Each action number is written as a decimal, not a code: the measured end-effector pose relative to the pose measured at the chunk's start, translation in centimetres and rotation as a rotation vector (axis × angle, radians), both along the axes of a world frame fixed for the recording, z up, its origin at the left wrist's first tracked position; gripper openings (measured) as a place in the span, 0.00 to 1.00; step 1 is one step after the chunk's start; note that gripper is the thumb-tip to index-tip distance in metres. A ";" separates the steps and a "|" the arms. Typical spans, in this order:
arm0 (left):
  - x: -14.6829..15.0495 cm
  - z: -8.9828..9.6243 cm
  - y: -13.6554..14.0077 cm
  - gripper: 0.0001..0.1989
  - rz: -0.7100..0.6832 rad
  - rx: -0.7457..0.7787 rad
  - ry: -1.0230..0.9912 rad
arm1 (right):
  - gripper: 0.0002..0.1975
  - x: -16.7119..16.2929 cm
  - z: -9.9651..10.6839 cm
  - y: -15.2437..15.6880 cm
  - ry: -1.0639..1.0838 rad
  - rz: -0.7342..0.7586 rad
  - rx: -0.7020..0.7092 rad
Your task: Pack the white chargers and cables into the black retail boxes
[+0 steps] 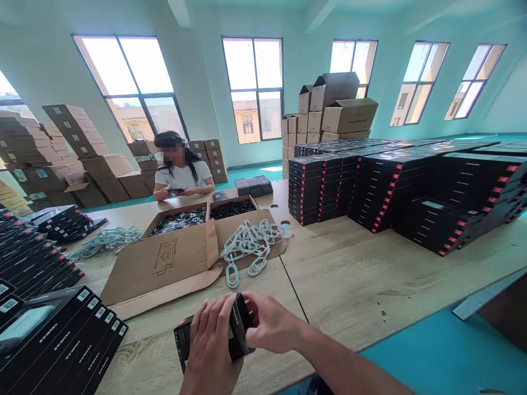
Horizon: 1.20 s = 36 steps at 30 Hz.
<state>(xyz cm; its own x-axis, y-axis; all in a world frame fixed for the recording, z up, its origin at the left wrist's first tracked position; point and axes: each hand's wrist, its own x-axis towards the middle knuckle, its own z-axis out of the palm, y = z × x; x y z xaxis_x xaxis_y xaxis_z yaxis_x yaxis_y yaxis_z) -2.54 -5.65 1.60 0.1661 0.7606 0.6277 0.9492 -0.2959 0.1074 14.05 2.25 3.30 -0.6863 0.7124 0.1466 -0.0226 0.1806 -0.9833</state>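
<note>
The left hand [212, 329] has its grip closed round a small black box [237, 343], fingers laid across it, while the right hand [274, 323] has thumb and curled fingers at the box's right end, its fingertips partly hidden, so how tightly that grip is closed cannot be told. The box is held tilted at the near edge of the bench [329, 285], just this side of the pale cables [251, 241] and the opened carton [164, 263], between left-hand stacks [53, 340] and right-hand stacks [374, 192] of black packages
</note>
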 end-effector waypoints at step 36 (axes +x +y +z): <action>0.2 0.2 2.0 0.41 0.246 0.043 0.115 | 0.10 0.1 -0.2 -0.1 -0.147 -0.393 0.407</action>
